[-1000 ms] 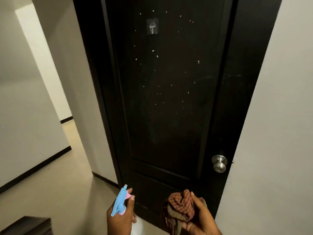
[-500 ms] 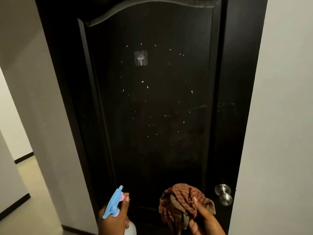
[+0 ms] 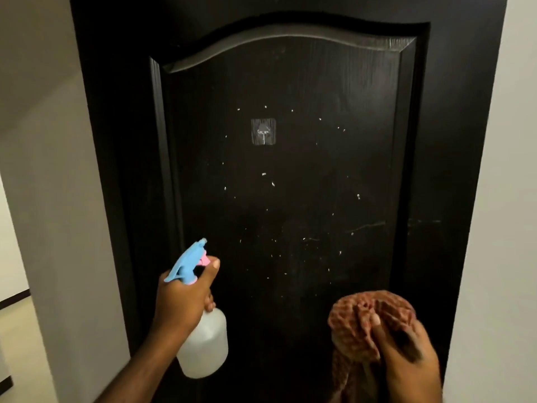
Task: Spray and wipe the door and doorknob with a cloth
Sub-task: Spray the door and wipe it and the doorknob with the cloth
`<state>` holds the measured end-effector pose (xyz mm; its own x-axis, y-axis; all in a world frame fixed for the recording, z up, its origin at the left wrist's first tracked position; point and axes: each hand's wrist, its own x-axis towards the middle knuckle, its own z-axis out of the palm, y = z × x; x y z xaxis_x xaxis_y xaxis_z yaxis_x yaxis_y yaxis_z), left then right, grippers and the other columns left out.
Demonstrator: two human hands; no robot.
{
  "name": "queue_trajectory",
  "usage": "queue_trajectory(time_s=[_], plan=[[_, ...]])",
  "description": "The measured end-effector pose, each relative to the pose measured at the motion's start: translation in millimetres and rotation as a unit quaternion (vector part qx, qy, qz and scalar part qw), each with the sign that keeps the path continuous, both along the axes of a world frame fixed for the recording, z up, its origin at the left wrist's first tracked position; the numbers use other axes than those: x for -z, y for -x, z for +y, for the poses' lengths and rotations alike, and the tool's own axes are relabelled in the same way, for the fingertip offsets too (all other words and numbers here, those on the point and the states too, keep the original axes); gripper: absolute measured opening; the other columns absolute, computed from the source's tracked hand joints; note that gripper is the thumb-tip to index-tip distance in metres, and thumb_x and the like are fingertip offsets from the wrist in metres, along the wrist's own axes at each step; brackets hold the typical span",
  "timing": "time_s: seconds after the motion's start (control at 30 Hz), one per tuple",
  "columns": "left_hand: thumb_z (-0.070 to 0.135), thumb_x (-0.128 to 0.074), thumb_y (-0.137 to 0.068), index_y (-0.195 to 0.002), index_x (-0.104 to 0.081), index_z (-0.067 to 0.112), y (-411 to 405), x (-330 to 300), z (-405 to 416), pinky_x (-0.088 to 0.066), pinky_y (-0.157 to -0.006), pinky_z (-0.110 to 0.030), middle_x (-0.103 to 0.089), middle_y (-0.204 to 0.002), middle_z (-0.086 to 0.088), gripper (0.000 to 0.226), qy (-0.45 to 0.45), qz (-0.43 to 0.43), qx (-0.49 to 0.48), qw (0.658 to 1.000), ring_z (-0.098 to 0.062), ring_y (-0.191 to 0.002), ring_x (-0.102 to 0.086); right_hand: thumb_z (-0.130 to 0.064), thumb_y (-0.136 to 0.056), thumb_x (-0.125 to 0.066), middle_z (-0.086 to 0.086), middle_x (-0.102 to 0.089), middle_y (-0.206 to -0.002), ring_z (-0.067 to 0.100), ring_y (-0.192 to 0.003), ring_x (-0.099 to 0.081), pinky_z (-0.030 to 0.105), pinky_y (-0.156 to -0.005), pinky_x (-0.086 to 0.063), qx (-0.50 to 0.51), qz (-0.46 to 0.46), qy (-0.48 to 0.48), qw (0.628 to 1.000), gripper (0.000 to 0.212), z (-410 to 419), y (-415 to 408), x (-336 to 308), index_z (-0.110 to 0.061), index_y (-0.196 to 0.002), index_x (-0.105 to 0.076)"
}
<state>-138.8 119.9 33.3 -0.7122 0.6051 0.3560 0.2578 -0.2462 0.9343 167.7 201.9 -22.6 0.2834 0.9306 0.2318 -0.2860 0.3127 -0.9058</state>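
A tall black door (image 3: 290, 175) fills the view, its arched panel dotted with small white specks. My left hand (image 3: 183, 295) grips a clear spray bottle (image 3: 203, 344) with a blue trigger head and pink trigger; the nozzle points at the door's lower left panel, a finger on the trigger. My right hand (image 3: 406, 359) is closed around a bunched red-and-tan checked cloth (image 3: 363, 315), held in front of the door's lower right. The doorknob is out of sight.
A clear adhesive hook (image 3: 263, 131) is stuck on the upper middle of the panel. Pale walls flank the door on the left (image 3: 52, 199) and right (image 3: 505, 199). A strip of hallway floor (image 3: 14, 330) shows at the far left.
The view has tilted up, so the door's arched top shows and the doorknob has dropped out of frame. Both hands have risen, the bottle and the cloth now higher against the door.
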Motion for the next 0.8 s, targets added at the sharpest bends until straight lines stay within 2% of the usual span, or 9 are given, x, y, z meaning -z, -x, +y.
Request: queue_trajectory(time_s=[0.03,0.13,0.27,0.37,0.43,0.53,0.6,0.7,0.8], plan=[[0.032,-0.078,-0.087,-0.120,-0.063,0.007,1,-11,7,-0.055,-0.050,-0.031,-0.058,-0.048,-0.006,0.044,-0.008,0.004,0.008,1.000,-0.017,-0.040,-0.056,-0.013,-0.085,-0.085,-0.012,-0.080,-0.096,0.010,-0.100,-0.073,0.022,-0.086,-0.059,-0.018,-0.032,-0.012,0.999,0.028,-8,0,0,-0.024,-0.108,-0.073],[0.033,-0.077,-0.088,-0.122,-0.062,0.017,0,-49,27,-0.053,-0.044,-0.026,-0.057,-0.054,-0.011,0.040,-0.020,0.043,0.006,0.999,-0.015,-0.041,-0.054,-0.019,-0.087,-0.084,-0.020,-0.077,-0.100,0.001,-0.094,-0.073,0.022,-0.080,-0.062,0.008,-0.053,-0.121,0.991,0.029,12,-4,-40,-0.035,-0.107,-0.070],[0.039,-0.078,-0.087,-0.114,-0.066,0.016,4,-105,56,-0.057,-0.050,-0.034,-0.057,-0.049,-0.005,0.037,-0.048,0.099,-0.007,0.994,-0.017,-0.039,-0.056,-0.015,-0.094,-0.080,-0.012,-0.075,-0.109,0.004,-0.102,-0.073,0.023,-0.087,-0.063,0.060,-0.091,-0.238,0.965,0.035,38,-3,-84,-0.032,-0.122,-0.070],[0.042,-0.077,-0.086,-0.109,-0.069,0.010,11,-152,78,-0.059,-0.054,-0.038,-0.057,-0.045,-0.001,0.041,-0.055,0.131,-0.021,0.990,-0.019,-0.039,-0.057,-0.027,-0.092,-0.080,-0.014,-0.071,-0.113,0.004,-0.106,-0.070,0.025,-0.088,-0.062,0.113,-0.158,-0.298,0.934,0.040,61,2,-110,-0.024,-0.130,-0.069],[0.041,-0.077,-0.086,-0.114,-0.067,0.007,15,-182,90,-0.058,-0.052,-0.035,-0.058,-0.046,0.000,0.045,-0.059,0.138,-0.029,0.988,-0.018,-0.039,-0.057,-0.034,-0.090,-0.082,-0.004,-0.069,-0.119,0.008,-0.108,-0.067,0.025,-0.089,-0.057,0.144,-0.207,-0.323,0.912,0.049,69,7,-128,-0.023,-0.135,-0.067],[0.038,-0.077,-0.087,-0.114,-0.066,0.003,22,-223,106,-0.055,-0.050,-0.033,-0.055,-0.044,0.001,0.046,-0.053,0.154,-0.024,0.986,-0.017,-0.035,-0.053,-0.034,-0.090,-0.081,-0.003,-0.066,-0.119,0.007,-0.105,-0.063,0.017,-0.086,-0.051,0.159,-0.247,-0.339,0.894,0.049,80,16,-144,-0.022,-0.135,-0.066],[0.039,-0.077,-0.086,-0.117,-0.065,0.003,29,-245,113,-0.056,-0.052,-0.033,-0.055,-0.046,0.001,0.049,-0.049,0.163,-0.022,0.985,-0.017,-0.037,-0.054,-0.032,-0.090,-0.080,-0.004,-0.065,-0.116,0.011,-0.103,-0.063,0.023,-0.084,-0.054,0.167,-0.264,-0.348,0.884,0.046,85,24,-152,-0.021,-0.133,-0.066],[0.044,-0.076,-0.087,-0.120,-0.062,0.012,36,-267,117,-0.060,-0.056,-0.033,-0.062,-0.062,-0.001,0.047,-0.019,0.193,-0.029,0.981,-0.015,-0.044,-0.058,-0.028,-0.090,-0.082,0.000,-0.066,-0.115,0.015,-0.103,-0.064,0.042,-0.084,-0.060,0.194,-0.310,-0.354,0.861,0.045,93,32,-156,-0.021,-0.131,-0.066],[0.046,-0.076,-0.086,-0.119,-0.063,0.008,44,-274,122,-0.058,-0.053,-0.030,-0.062,-0.065,-0.002,0.052,0.003,0.206,-0.037,0.978,-0.014,-0.043,-0.059,-0.029,-0.089,-0.084,0.002,-0.066,-0.114,0.012,-0.100,-0.061,0.037,-0.081,-0.057,0.218,-0.316,-0.349,0.855,0.046,96,43,-159,-0.020,-0.131,-0.066]])
